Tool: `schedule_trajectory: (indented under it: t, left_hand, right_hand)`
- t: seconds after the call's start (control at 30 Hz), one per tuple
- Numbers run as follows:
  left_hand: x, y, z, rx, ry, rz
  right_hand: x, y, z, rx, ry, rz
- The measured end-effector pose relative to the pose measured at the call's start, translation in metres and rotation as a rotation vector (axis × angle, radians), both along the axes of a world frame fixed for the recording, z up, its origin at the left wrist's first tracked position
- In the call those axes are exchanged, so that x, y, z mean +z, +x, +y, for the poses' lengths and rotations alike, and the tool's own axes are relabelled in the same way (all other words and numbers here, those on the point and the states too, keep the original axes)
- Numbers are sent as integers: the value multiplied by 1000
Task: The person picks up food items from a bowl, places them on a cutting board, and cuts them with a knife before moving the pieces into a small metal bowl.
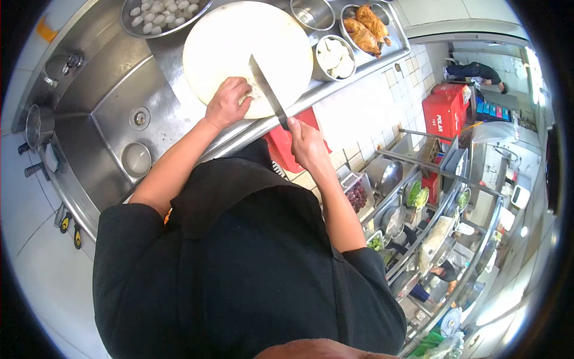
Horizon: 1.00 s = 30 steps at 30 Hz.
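Note:
My right hand [308, 142] grips the handle of a long knife [269, 90], whose blade lies across a round white cutting board [239, 39]. On the board's near part, left of the blade, my left hand [229, 102] rests with its fingers curled in. Something small and pale seems to be at those fingertips, too hidden to name. Beyond the board stands an empty-looking metal pot [313, 15]. To its right, a metal container [335, 58] holds white chunks, and a tray carries browned roast poultry [365, 30].
A steel sink [113, 90] with a small bowl [136, 160] lies left. A bowl of white rounded pieces [162, 15] sits at the upper left. Red crates [441, 115] and a loaded rack [442, 173] stand right. Other people [475, 73] are in the background.

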State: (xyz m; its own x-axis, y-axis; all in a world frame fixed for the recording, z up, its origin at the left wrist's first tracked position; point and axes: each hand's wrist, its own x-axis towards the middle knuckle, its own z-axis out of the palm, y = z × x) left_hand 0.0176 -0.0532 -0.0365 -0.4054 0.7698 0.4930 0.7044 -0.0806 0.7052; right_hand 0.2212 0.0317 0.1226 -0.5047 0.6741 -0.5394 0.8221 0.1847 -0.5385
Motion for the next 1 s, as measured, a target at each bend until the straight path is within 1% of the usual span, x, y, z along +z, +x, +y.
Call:
schedule_trajectory:
  t: [0.1,0.2,0.23,0.33,0.37,0.4,0.47,0.5,0.6,0.63,0.73,0.77,0.83,0.87,0.9,0.93,1.0]
  left_hand:
    - [-2,1,2,-8,-29,23]
    - [1,4,1,3,-51,17]
    - [3,4,1,12,-54,12]
    - [8,5,0,1,-47,45]
    - [6,5,0,7,-60,35]
    - [2,5,0,13,-71,28]
    - [0,5,6,14,-77,21]
    - [-2,4,7,23,-77,10]
    - [-6,6,6,60,-49,-4]
    - [-3,6,8,74,-31,-4]
    - [17,10,6,77,-226,-114]
    - [17,14,10,108,-204,-109]
    - [9,27,25,161,-152,-101]
    - [5,32,33,160,-195,-46]
    - [0,38,40,159,-239,9]
    - [-2,44,47,160,-283,64]
    - [-8,50,54,229,-310,64]
  right_hand:
    - [4,8,-11,64,44,11]
    - [1,11,-21,122,159,-20]
    - [-15,18,-25,224,362,113]
    - [-57,13,-17,243,374,140]
    - [-69,15,-14,349,594,286]
    - [-59,7,-5,222,313,189]
    - [-21,-4,19,-40,-249,4]
    - [-13,-2,21,-64,-291,52]
    - [11,11,26,-248,-419,128]
    - [1,26,38,-216,-443,56]
    - [-41,53,46,-415,-551,348]
    - [-57,63,51,-486,-652,319]
    - [-85,79,48,-514,-752,347]
    - [-95,87,48,-526,-800,362]
    - [-91,83,44,-552,-892,322]
    - [-95,78,36,-530,-929,342]
    - [-103,64,29,-472,-1043,317]
